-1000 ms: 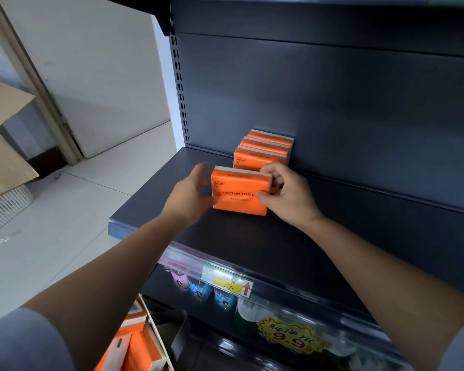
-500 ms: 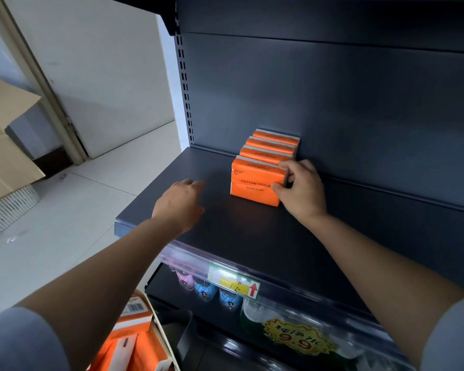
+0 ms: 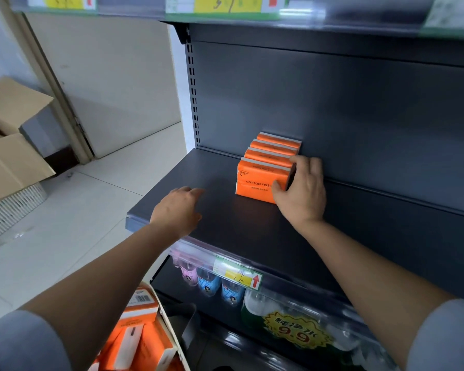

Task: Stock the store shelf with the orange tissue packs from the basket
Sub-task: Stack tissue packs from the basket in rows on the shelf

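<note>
Several orange tissue packs stand in a row on the dark shelf (image 3: 172, 188), running back to the rear panel. The front pack (image 3: 257, 180) reads "COTTON TISSUE". My right hand (image 3: 302, 191) grips that front pack at its right end, thumb on the face and fingers along the side. My left hand (image 3: 178, 210) hovers over the shelf's front left part, empty, fingers loosely apart, well left of the packs. More orange packs (image 3: 142, 341) fill the basket (image 3: 173, 346) at the bottom left, partly behind my left arm.
A cardboard box (image 3: 14, 140) sits on a white crate (image 3: 11, 210) on the floor at left. Small bottles (image 3: 208, 283) stand on the shelf below, behind a price rail (image 3: 239, 274). Another shelf with price tags (image 3: 225, 6) hangs overhead.
The front pack was pushed back against the row by both hands. My left hand then let go and drew back to the left. My right hand stays on the pack.
</note>
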`<state>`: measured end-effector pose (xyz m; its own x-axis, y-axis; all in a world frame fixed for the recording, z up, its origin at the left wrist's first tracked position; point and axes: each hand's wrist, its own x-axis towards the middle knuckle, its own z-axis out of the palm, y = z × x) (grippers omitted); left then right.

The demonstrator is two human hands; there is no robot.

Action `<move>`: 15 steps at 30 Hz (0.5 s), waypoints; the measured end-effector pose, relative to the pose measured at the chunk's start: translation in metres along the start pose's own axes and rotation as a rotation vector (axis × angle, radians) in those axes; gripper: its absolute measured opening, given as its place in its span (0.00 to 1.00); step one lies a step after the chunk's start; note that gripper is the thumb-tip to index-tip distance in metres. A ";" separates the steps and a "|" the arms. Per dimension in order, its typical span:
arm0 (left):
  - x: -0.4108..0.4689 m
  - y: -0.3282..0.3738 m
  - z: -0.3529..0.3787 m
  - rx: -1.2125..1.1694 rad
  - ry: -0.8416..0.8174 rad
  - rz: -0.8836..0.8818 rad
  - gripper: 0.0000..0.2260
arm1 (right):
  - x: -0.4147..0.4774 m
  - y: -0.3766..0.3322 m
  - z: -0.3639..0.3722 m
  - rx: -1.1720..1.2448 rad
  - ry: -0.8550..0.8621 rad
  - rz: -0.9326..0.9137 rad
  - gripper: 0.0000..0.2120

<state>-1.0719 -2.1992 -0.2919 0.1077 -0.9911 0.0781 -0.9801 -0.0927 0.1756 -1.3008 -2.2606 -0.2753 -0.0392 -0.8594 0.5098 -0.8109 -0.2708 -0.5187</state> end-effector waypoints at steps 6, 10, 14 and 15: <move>-0.051 -0.017 -0.016 0.016 0.042 0.019 0.23 | -0.054 -0.044 -0.009 0.040 -0.126 -0.211 0.13; -0.101 -0.042 -0.023 0.030 0.102 -0.009 0.20 | -0.107 -0.079 0.002 0.102 -0.318 -0.317 0.13; -0.158 -0.079 -0.012 0.104 0.044 -0.090 0.18 | -0.166 -0.107 0.020 0.077 -0.530 -0.365 0.09; -0.172 -0.089 -0.006 0.116 0.011 -0.119 0.18 | -0.181 -0.112 0.025 0.064 -0.591 -0.372 0.09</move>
<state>-1.0024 -2.0195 -0.3148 0.2254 -0.9714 0.0743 -0.9729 -0.2203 0.0702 -1.1880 -2.0860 -0.3267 0.5730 -0.7917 0.2118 -0.6724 -0.6019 -0.4309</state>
